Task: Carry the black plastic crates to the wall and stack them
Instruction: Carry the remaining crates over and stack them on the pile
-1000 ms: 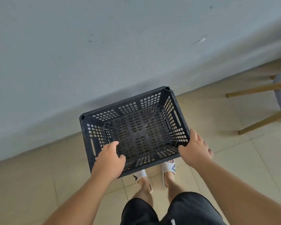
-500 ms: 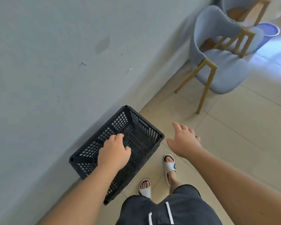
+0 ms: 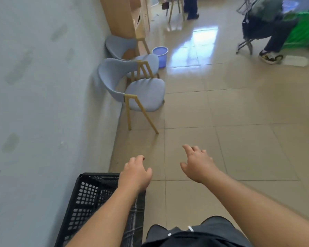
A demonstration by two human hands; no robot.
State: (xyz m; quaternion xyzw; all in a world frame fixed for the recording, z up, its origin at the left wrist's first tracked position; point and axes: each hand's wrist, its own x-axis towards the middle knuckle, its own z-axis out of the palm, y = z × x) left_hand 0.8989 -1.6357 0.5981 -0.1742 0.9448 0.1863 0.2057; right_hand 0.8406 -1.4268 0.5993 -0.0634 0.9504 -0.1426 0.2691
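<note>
one black plastic crate (image 3: 89, 202) is seen low at the left, set on the floor (image 3: 239, 139) tight against the wall (image 3: 34, 104), open side up, which is where the task wants it. no second crate is seen on it, so the stack is judged barely begun. the left hand (image 3: 135, 172) is held just above the crate's near rim, fingers loosely curled and apart, nothing gripped; whether the rim is touched cannot be told. the right hand (image 3: 197, 164) is held out over bare tile, well clear of the crate, fingers spread and relaxed, nothing carried. both arms are reached forward, away from the body, likely because the load is let go and balance is being kept on the turn. the view is pointed down the room, past two blue chairs (image 3: 143, 93) lined along the wall and a blue bucket (image 3: 160, 55) beyond. no other crates are made out in view, so a walk to fetch the next one is judged to be called for.
</note>
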